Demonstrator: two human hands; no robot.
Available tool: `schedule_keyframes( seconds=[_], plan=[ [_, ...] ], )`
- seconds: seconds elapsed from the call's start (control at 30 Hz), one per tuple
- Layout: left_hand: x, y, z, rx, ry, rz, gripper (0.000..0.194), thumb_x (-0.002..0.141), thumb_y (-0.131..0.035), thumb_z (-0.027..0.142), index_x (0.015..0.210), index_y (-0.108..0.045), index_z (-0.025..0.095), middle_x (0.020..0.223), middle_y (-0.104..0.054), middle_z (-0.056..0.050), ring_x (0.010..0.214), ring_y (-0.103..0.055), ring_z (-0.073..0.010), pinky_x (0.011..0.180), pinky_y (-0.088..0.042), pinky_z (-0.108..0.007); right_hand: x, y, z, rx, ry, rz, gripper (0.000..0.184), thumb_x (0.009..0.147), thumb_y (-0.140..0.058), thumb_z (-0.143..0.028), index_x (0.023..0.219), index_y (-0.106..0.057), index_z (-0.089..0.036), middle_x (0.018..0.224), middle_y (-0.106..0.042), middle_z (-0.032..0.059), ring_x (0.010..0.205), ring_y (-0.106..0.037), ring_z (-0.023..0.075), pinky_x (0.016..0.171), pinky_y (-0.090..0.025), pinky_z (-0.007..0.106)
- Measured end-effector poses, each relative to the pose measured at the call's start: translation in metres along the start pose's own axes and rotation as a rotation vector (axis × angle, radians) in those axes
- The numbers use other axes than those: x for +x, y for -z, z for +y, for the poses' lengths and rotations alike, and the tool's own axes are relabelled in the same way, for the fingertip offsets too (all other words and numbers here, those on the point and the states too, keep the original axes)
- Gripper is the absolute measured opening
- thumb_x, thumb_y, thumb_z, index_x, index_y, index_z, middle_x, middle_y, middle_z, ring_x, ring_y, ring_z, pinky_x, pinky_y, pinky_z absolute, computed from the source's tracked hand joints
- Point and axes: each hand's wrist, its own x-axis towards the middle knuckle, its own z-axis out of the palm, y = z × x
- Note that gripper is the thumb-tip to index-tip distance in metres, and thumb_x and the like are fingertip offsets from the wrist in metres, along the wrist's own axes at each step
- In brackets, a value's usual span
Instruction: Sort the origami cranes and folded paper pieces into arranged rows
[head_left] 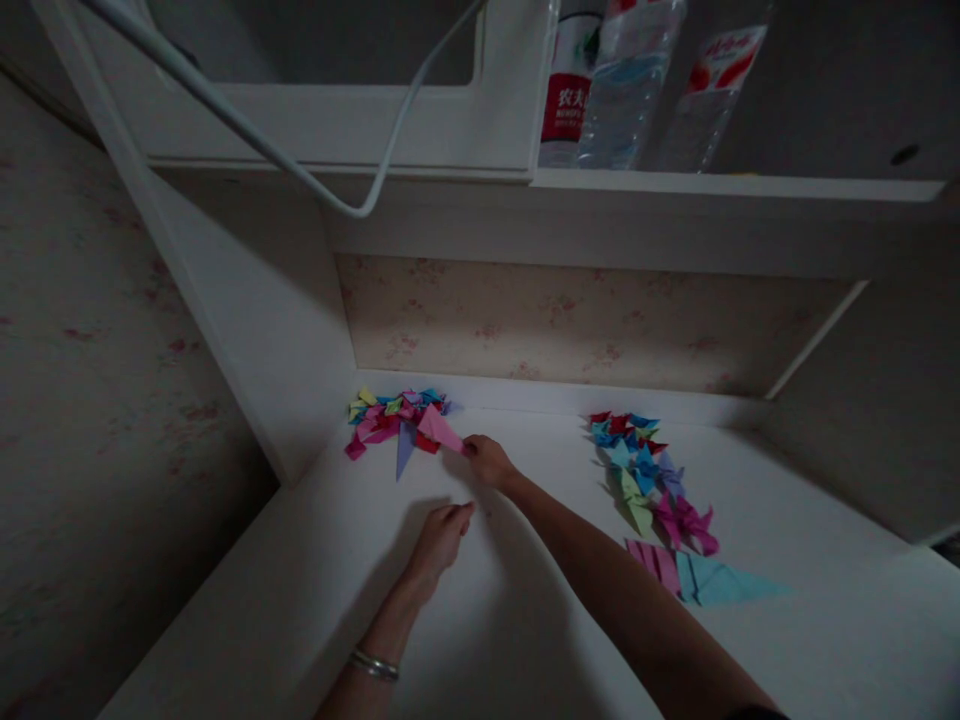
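Note:
My right hand (pixel 489 462) reaches to the left side of the desk. Its fingers pinch the near tip of a pink folded paper piece (pixel 439 430), whose other end lies against a colourful pile of origami pieces (pixel 379 420). My left hand (pixel 439 540), with a silver bracelet at the wrist, hovers or rests just below it. Its fingers are drawn together and I see nothing in them. A purple paper point (pixel 405 447) sticks out of the pile towards me. To the right runs a second group of folded papers (pixel 634 470) in blue, green, purple and magenta.
A pink striped paper (pixel 655 563) and a pleated teal pointed paper (pixel 720 580) lie nearest on the right. Overhead, a shelf (pixel 735 188) holds several plastic bottles (pixel 626 100). A pale cable (pixel 300 170) hangs down at upper left. A side panel (pixel 255 330) bounds the desk's left.

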Motion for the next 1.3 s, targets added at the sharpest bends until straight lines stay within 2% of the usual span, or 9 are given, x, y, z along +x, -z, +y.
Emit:
schedule_keyframes(
  seconds=[0.13,0.33,0.47,0.57,0.73,0.87,1.03,1.13,1.3],
  plan=[
    [0.001,0.001,0.0,-0.023,-0.007,0.015,0.043,0.07,-0.057,0.058,0.057,-0.039,0.021,0.039,-0.023,0.012,0.034,-0.016,-0.0037,0.039,-0.008,-0.02,-0.033,0.009,0.009,0.271,-0.043,-0.043,0.026,0.089,-0.039,-0.02,0.103,-0.06,-0.018,0.071,-0.065,0.0023,0.062,-0.061,0.0131,0.059,-0.047,0.023],
    [-0.004,0.002,0.001,-0.2,-0.014,-0.032,0.048,0.076,-0.043,0.07,0.075,-0.045,0.022,0.05,-0.021,0.013,0.039,-0.008,-0.0053,0.037,-0.006,-0.019,-0.128,0.016,0.034,0.535,-0.059,-0.071,0.026,0.083,-0.047,-0.035,0.093,-0.06,-0.016,0.059,-0.056,-0.0021,0.053,-0.053,0.0118,0.054,-0.043,0.024],
    [-0.012,-0.006,-0.002,0.015,-0.185,-0.075,0.048,0.076,-0.049,0.066,0.065,-0.043,0.02,0.052,-0.028,0.01,0.043,-0.02,-0.006,0.04,-0.014,-0.02,-0.179,0.017,0.052,0.652,-0.126,-0.079,0.027,0.08,-0.054,-0.039,0.088,-0.061,-0.015,0.054,-0.051,-0.004,0.049,-0.046,0.0105,0.049,-0.035,0.023],
    [-0.023,-0.017,-0.005,0.16,-0.322,-0.135,0.045,0.075,-0.057,0.059,0.061,-0.045,0.018,0.054,-0.031,0.008,0.05,-0.029,-0.0072,0.046,-0.021,-0.02,-0.204,0.023,0.052,0.632,-0.144,-0.061,0.033,0.084,-0.054,-0.046,0.089,-0.063,-0.015,0.055,-0.049,-0.0045,0.048,-0.042,0.0091,0.047,-0.03,0.023],
    [-0.045,-0.034,-0.008,0.145,-0.186,-0.326,0.041,0.077,-0.057,0.056,0.066,-0.049,0.018,0.047,-0.025,0.011,0.042,-0.02,-0.0062,0.041,-0.013,-0.022,-0.228,0.041,0.039,0.683,-0.038,-0.159,0.043,0.084,-0.056,-0.054,0.103,-0.065,-0.016,0.067,-0.056,-0.0015,0.056,-0.047,0.0099,0.053,-0.036,0.023],
    [-0.054,-0.036,-0.01,0.115,-0.133,-0.479,0.038,0.079,-0.058,0.053,0.073,-0.055,0.015,0.048,-0.027,0.011,0.041,-0.018,-0.0051,0.04,-0.01,-0.022,-0.247,0.053,0.047,0.777,-0.048,-0.169,0.044,0.081,-0.058,-0.055,0.098,-0.065,-0.016,0.067,-0.055,-0.0013,0.055,-0.049,0.0102,0.054,-0.039,0.024],
    [-0.05,-0.033,-0.009,-0.049,-0.063,-0.432,0.037,0.08,-0.058,0.051,0.089,-0.06,0.015,0.055,-0.03,0.011,0.04,-0.014,-0.0028,0.04,-0.008,-0.022,-0.28,0.088,0.089,0.641,-0.083,-0.073,0.038,0.083,-0.058,-0.052,0.089,-0.064,-0.015,0.073,-0.057,0.0006,0.064,-0.051,0.0124,0.061,-0.04,0.025],
    [-0.047,-0.032,-0.009,-0.031,-0.044,-0.459,0.035,0.078,-0.061,0.046,0.091,-0.061,0.014,0.055,-0.031,0.01,0.041,-0.015,-0.0022,0.041,-0.008,-0.022,-0.299,0.121,0.122,0.503,-0.127,-0.015,0.04,0.085,-0.054,-0.053,0.092,-0.064,-0.015,0.074,-0.057,0.0013,0.068,-0.053,0.0143,0.065,-0.042,0.027],
    [-0.048,-0.036,-0.006,0.043,-0.002,-0.444,0.036,0.073,-0.065,0.046,0.089,-0.062,0.014,0.057,-0.03,0.01,0.042,-0.016,-0.0025,0.042,-0.008,-0.023,-0.319,0.174,0.164,0.399,-0.253,-0.004,0.043,0.082,-0.055,-0.053,0.101,-0.065,-0.015,0.077,-0.06,0.0026,0.066,-0.052,0.0142,0.062,-0.043,0.028]
  ],
)
